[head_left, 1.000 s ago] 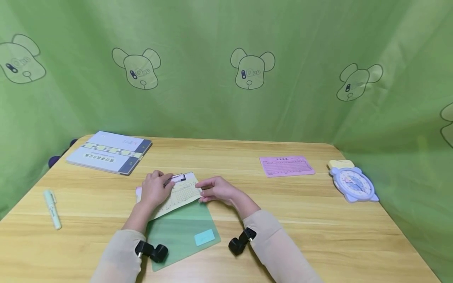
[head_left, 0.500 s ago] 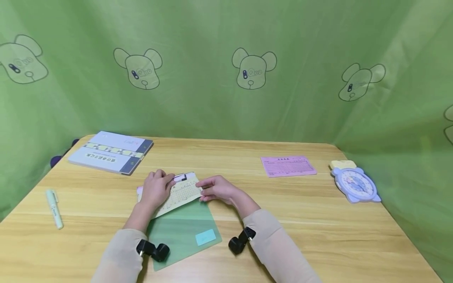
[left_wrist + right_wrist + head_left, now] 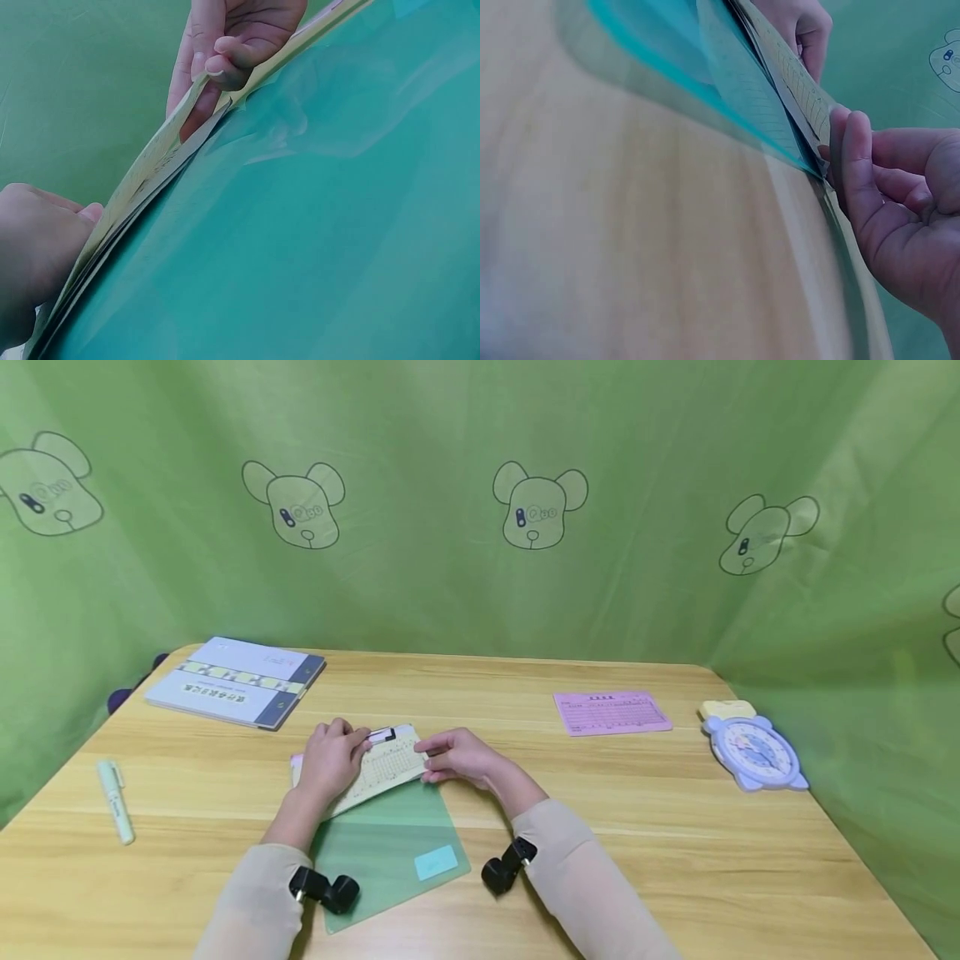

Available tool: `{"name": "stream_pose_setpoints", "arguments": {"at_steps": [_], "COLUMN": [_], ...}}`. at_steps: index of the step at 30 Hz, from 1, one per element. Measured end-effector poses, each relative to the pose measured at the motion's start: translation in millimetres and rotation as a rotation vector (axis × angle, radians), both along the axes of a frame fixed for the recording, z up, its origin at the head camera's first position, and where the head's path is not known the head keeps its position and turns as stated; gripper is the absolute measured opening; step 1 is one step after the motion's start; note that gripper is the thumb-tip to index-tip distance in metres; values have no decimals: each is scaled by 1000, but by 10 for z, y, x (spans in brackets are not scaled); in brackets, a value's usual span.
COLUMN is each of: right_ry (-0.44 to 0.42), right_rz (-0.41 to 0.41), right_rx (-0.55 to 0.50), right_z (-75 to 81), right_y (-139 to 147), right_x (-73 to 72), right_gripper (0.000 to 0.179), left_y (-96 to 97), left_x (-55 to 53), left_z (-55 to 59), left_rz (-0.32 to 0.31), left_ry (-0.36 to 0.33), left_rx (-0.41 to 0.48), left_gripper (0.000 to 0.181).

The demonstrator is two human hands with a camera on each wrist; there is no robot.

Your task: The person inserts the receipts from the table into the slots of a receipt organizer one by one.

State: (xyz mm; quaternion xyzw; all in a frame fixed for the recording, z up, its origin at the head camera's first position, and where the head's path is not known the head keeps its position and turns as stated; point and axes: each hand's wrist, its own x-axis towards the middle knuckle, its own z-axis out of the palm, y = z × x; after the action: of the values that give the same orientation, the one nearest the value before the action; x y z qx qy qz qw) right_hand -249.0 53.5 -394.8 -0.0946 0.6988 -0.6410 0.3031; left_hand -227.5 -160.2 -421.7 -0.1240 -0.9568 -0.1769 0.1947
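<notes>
A translucent green clipboard (image 3: 390,852) lies in front of me, with a clip (image 3: 382,736) at its far end. Cream printed paper (image 3: 390,764) covers its far part. My left hand (image 3: 330,760) grips the clipboard's far end at the clip, fingers curled and thumb beside the clip; the palm hides part of the paper. My right hand (image 3: 461,756) pinches the paper's right edge between thumb and fingers. In the left wrist view the paper (image 3: 150,157) is bent up, apart from the layers beneath. In the right wrist view the right fingers (image 3: 859,150) hold its corner.
A blue sticky note (image 3: 436,863) is on the clipboard's near part. A pale green highlighter (image 3: 115,802) lies left. The grey-and-white notebook (image 3: 232,683) is far left. At right are a pink form (image 3: 612,713), a blue toy clock (image 3: 753,752) and a yellow block (image 3: 726,709).
The cream paper's near edge has shifted slightly toward the far end of the clipboard, and the right hand has moved a little with it. The left hand stays nearly in place.
</notes>
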Motion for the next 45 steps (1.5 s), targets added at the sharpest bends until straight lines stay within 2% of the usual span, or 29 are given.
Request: {"name": "stream_pose_setpoints", "arguments": {"at_steps": [26,32,40,45], "right_ry": [8,3,61,118], "right_rz": [-33,-26,-22,-34], "right_rx": [40,22,13,20], "right_z": [3,-10,27,122], "right_y": [-33,-5,131,298], "right_x": [-47,-33,-10,-36], "right_gripper": [37,36,36,39], "left_y": [21,23,-1,-17], "left_x": [-16,7,6,16], "left_z": [-3,-5,-32,-36], "left_rz": [-6,-2,6,6], "left_ry": [-15,-46,-55,-52], "left_rx": [12,44,100,113], "left_gripper": [27,29,31,32]}}
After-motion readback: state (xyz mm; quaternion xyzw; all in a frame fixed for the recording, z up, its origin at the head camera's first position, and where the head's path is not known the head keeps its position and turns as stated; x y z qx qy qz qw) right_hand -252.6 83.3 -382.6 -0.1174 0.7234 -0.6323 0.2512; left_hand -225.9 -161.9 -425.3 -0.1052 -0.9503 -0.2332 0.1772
